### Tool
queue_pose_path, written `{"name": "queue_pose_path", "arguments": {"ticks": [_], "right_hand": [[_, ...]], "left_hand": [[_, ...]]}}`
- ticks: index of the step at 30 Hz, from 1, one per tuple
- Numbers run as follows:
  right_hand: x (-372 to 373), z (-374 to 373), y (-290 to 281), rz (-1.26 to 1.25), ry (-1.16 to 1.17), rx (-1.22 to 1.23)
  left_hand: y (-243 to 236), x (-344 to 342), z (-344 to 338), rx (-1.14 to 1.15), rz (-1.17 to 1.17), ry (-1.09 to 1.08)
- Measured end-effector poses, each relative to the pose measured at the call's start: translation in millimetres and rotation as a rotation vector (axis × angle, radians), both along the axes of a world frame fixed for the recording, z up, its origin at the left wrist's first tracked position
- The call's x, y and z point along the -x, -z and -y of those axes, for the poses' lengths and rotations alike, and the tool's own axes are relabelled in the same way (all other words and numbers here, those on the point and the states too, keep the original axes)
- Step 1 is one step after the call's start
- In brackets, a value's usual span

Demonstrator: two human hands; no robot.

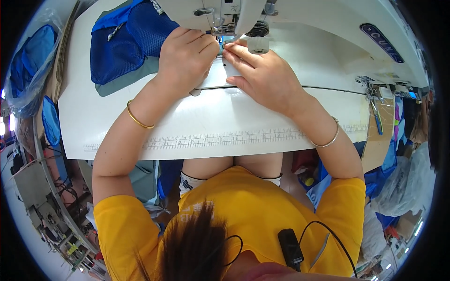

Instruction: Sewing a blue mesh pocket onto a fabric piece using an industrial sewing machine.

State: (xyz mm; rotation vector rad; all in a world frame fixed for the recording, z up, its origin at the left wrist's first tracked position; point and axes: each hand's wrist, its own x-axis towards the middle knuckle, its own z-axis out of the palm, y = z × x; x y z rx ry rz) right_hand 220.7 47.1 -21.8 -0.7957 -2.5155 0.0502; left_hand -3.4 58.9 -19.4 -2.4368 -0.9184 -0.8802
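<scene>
- Dark hair hangs nearest the camera, over our yellow shirt.
- Our right hand lays its fingers nearly straight, tips pointing up and left to the needle assembly, thumb spread apart; they look pressed down, not pinching, though we cannot tell what lies under the tips.
- Our left hand bends its fingers inward, knuckles up, just beside the needle assembly; its tips are hidden, so we cannot tell whether they grip cloth.
- Between both hands we see a sliver of blue cloth, too small for us to read its direction.
- Left of both hands lies the blue mesh pouch, its near edge running behind our left hand, clearly the nearer one; our right hand is well apart from it.
- We see the pouch spread flat and leftward from the needle; the picture's upper edge cuts it off, so we cannot judge its long axis.
- Under it, grey-green cloth shows along the lower edge, resting on the white counter.
- Farther out, the white sewing machine reaches over the counter from our right.
</scene>
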Motion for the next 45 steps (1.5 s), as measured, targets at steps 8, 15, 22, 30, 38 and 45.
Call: {"name": "queue_pose_path", "arguments": {"ticks": [8, 15, 22, 30, 38, 45], "right_hand": [[-2, 0, 0, -0.012, -0.002, -0.002], [-7, 3, 3, -0.005, 0.044, 0.01], [-11, 0, 4, -0.022, 0.076, -0.018], [-15, 15, -9, -0.047, -0.014, -0.06], [4, 78, -9, -0.13, -0.229, 0.029], [-25, 100, -15, 0.042, -0.158, 0.138]], "left_hand": [[-15, 7, -1, 0.117, 0.059, -0.009], [-43, 111, -38, 0.436, 0.65, -0.377], [-20, 148, 37, 0.261, -0.358, -0.763], [-101, 67, 162, 0.932, -0.642, -0.466], [-109, 40, 40, 0.75, -0.025, 0.031], [-82, 38, 17, 0.635, -0.378, 0.081]]}}
